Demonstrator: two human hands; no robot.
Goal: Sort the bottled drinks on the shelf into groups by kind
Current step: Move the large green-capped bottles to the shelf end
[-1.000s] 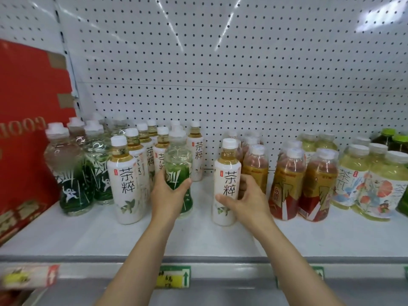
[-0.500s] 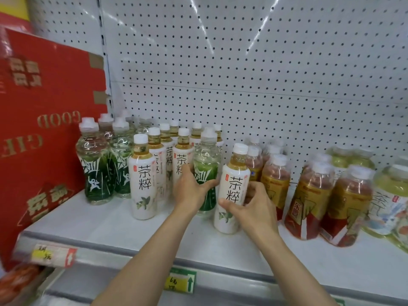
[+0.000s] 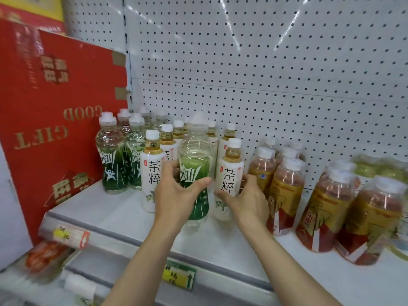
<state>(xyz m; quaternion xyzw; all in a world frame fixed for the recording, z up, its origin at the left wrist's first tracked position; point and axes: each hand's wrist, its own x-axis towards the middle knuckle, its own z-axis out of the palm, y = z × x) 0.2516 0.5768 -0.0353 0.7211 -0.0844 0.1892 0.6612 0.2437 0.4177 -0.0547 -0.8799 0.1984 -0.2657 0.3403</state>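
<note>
Count: approx 6 green-label clear bottles point(image 3: 112, 160) left, 7-ish white-label tea bottles point(image 3: 152, 171) centre, 6+ red-gold bottles point(image 3: 287, 191) right; back rows blurry.

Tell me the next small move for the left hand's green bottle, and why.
Probably carry the green-label bottle in the left hand leftward to the matching green bottles by the red box; it sits among white-label bottles.

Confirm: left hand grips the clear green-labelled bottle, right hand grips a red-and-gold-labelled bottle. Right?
Not quite. In the head view the right hand grips the white-labelled amber tea bottle, not a red-and-gold one. The left hand does grip the clear green-labelled bottle.
</note>
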